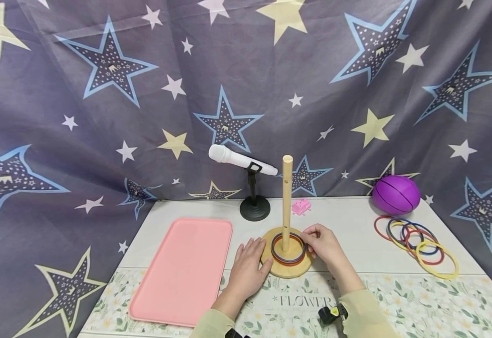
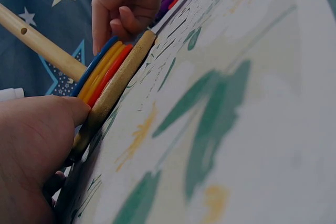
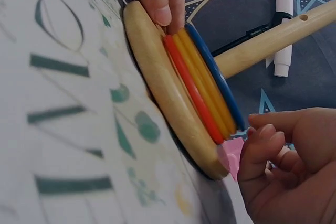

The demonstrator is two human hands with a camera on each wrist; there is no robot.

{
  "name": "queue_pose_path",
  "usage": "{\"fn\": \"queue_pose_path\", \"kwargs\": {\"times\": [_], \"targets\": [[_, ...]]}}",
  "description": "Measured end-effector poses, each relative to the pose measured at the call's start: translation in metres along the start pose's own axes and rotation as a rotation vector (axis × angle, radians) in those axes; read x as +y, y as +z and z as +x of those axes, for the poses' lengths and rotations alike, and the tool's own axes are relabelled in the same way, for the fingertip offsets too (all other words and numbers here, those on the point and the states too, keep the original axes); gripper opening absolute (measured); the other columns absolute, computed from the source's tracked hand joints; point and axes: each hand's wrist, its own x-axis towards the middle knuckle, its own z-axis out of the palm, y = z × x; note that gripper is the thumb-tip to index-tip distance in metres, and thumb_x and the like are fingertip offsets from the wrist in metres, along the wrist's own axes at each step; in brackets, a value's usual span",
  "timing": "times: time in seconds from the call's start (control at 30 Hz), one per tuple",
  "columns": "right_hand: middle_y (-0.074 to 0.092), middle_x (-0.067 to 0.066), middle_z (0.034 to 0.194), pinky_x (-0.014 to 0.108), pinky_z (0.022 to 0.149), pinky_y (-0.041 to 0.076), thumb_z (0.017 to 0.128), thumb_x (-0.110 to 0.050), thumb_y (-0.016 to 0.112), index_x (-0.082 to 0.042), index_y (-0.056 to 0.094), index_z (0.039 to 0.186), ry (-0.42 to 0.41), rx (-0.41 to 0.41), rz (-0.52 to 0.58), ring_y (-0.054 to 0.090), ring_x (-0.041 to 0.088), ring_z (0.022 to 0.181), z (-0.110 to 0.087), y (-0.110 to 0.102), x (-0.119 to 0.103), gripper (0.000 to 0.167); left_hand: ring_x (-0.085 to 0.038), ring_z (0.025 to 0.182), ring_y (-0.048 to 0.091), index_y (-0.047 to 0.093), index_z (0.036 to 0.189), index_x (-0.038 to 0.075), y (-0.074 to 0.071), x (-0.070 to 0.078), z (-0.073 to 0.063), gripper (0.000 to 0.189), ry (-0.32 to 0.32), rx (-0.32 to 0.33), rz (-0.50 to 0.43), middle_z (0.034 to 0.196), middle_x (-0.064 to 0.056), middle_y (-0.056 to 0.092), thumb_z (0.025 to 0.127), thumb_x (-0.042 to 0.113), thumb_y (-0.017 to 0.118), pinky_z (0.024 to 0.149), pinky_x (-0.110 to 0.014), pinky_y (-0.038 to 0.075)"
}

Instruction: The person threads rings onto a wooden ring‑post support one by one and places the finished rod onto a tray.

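Observation:
A wooden peg (image 1: pixel 287 197) rises from a round wooden base (image 1: pixel 285 272). Around its foot lies a stack of rings: the blue ring (image 3: pixel 215 80) on top, yellow rings (image 3: pixel 202 80) beneath it and a red ring (image 3: pixel 193 90) lowest. My left hand (image 1: pixel 250 268) lies with fingers extended along the left side of the base, its thumb beside the stack. At the right side, the thumb and index finger of my right hand (image 1: pixel 324 244) come together at the edge of the blue ring and pinch it. The other right fingers are curled.
Loose red, blue and yellow rings (image 1: pixel 450 256) overlap on the right, before a purple ball (image 1: pixel 395 195). A pink tray (image 1: pixel 182 272) lies left. Behind stand a white microphone (image 1: pixel 241 159) on a black stand (image 1: pixel 254 209) and a small pink toy (image 1: pixel 301 206). A starry cloth (image 1: pixel 246 70) hangs behind.

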Motion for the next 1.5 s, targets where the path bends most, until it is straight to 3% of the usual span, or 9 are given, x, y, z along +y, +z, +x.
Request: {"fn": "queue_pose_path", "kwargs": {"times": [0.43, 0.77, 1.03, 1.5], "targets": [[0.063, 0.011, 0.084, 0.023, 0.050, 0.050, 0.107, -0.009, 0.070, 0.006, 0.066, 0.115, -0.035, 0.056, -0.035, 0.056, 0.013, 0.060, -0.007, -0.036, -0.008, 0.018, -0.040, 0.160, 0.039, 0.056, 0.159, 0.002, -0.003, 0.002, -0.001, 0.058, -0.004, 0.002, -0.014, 0.166, -0.018, 0.052, 0.111, 0.033, 0.066, 0.134, -0.062, 0.019], [0.061, 0.005, 0.093, 0.025, 0.051, 0.051, 0.109, -0.014, 0.069, 0.007, 0.062, 0.124, -0.050, 0.110, -0.077, 0.059, 0.013, 0.060, -0.010, -0.072, -0.004, 0.027, -0.040, 0.160, 0.039, 0.056, 0.160, 0.002, -0.002, 0.001, -0.002, 0.058, 0.006, 0.000, -0.016, 0.166, -0.019, 0.051, 0.111, 0.032, 0.066, 0.134, -0.062, 0.019], [0.062, 0.006, 0.096, 0.026, 0.049, 0.051, 0.109, -0.017, 0.070, 0.007, 0.062, 0.127, -0.062, 0.197, -0.166, 0.059, 0.010, 0.055, -0.013, -0.105, 0.004, 0.031, -0.040, 0.160, 0.039, 0.056, 0.160, 0.003, -0.002, 0.000, -0.002, 0.059, 0.005, -0.001, -0.008, 0.167, -0.018, 0.051, 0.111, 0.033, 0.065, 0.134, -0.062, 0.019], [0.064, -0.002, 0.089, 0.027, 0.051, 0.051, 0.111, -0.033, 0.065, 0.002, 0.063, 0.130, -0.015, 0.370, -0.312, 0.061, 0.011, 0.059, -0.025, -0.168, 0.021, 0.040, -0.041, 0.160, 0.039, 0.055, 0.160, 0.002, -0.003, 0.001, -0.002, 0.059, 0.007, 0.000, -0.013, 0.167, -0.019, 0.051, 0.111, 0.033, 0.066, 0.134, -0.062, 0.019]]}}
